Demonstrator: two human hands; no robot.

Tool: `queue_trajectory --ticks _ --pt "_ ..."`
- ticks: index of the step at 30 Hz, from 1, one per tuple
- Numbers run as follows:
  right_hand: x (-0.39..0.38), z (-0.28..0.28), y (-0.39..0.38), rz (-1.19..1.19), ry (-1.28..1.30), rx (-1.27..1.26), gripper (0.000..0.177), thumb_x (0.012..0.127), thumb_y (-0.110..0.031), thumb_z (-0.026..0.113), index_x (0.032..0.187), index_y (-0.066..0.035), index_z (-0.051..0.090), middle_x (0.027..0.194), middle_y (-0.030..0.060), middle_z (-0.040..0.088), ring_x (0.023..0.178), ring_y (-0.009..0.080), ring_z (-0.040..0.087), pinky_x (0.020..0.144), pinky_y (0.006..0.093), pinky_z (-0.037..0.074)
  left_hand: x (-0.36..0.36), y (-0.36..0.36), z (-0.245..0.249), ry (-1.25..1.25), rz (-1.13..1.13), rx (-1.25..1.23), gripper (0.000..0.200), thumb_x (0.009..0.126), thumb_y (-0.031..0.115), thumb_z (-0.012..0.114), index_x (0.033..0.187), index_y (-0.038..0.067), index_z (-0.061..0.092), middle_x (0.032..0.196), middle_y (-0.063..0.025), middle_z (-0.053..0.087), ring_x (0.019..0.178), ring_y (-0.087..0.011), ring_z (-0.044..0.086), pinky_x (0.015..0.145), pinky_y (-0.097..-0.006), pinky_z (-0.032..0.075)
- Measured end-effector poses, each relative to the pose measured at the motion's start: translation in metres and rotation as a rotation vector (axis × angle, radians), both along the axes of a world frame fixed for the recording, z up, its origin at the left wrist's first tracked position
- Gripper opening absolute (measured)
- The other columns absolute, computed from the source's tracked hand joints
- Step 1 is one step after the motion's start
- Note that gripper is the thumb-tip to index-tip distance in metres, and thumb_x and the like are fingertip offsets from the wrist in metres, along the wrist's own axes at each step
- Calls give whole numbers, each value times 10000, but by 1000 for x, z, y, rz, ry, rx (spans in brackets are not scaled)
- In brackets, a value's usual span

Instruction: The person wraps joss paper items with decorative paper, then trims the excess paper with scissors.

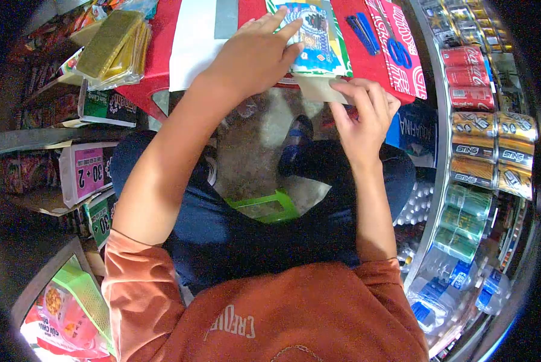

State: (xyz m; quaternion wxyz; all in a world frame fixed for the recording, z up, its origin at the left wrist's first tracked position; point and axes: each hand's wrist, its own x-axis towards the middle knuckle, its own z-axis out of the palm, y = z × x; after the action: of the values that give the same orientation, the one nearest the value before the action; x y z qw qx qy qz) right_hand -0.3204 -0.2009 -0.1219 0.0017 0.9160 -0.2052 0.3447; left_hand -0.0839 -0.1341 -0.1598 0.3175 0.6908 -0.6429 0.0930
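Observation:
On the red table (249,12) lies a small stack of blue printed sheets (324,54) with green and white edges. My left hand (261,51) rests flat across its left side, fingers spread. A pale beige strip (316,89) sticks out below the stack, over the table's front edge. My right hand (367,108) pinches the right end of this strip between thumb and fingers. Just left of my left hand is a white sheet (192,51) with a grey band. A slim blue tool (364,35) lies to the right of the stack.
A pink-and-white patterned sheet (406,75) covers the table's right corner. Gold plastic-wrapped packs (116,51) are at the left. Shelves with drink cans (472,142) and bottles (445,274) stand close on my right, boxed goods (86,172) on my left. A green plastic piece (267,208) is below.

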Motion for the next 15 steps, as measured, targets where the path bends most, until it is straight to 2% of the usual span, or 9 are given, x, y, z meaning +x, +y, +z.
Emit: queue_trajectory --ticks 7,15 --pt "1 1 0 -4 19 19 311 722 -183 833 1019 -198 741 1032 -2 686 983 197 643 899 386 361 1 -2 -3 -22 -2 -65 513 1067 367 475 1469 54 536 1482 -298 518 1312 -424 572 1139 -503 417" --pt "-1 1 -1 -3 19 26 320 722 -184 836 1029 -195 749 1035 -1 690 980 196 646 917 381 355 1 1 3 -18 -14 -11 486 1058 363 496 1447 81 566 1484 -280 524 1303 -431 577 1131 -504 430"
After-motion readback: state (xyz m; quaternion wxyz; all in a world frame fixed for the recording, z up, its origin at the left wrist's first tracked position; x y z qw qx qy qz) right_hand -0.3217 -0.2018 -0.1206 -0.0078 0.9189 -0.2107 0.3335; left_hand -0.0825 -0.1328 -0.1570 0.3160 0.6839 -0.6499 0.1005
